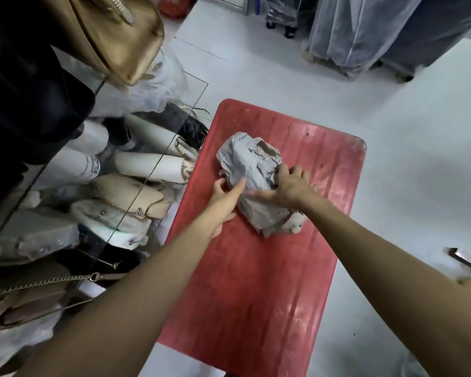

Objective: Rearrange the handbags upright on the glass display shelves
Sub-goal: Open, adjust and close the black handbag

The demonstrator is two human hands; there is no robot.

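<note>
We are working a wad of crumpled grey paper (252, 183) on the red table (256, 281), presumably stuffing meant to help a bag hold its shape and stand. Our left hand (223, 200) is curling its grip around the wad's near edge, while our right hand (288, 183) is pressing flat and open on top, pinning it down. The handbags (125, 194) are lying heaped on the glass display shelves (158, 164) to our left (none being held), many flat rather than upright.

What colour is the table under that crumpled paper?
Red, with faint lengthwise ridges; the table shows best in the head view, under the grey paper.
</note>
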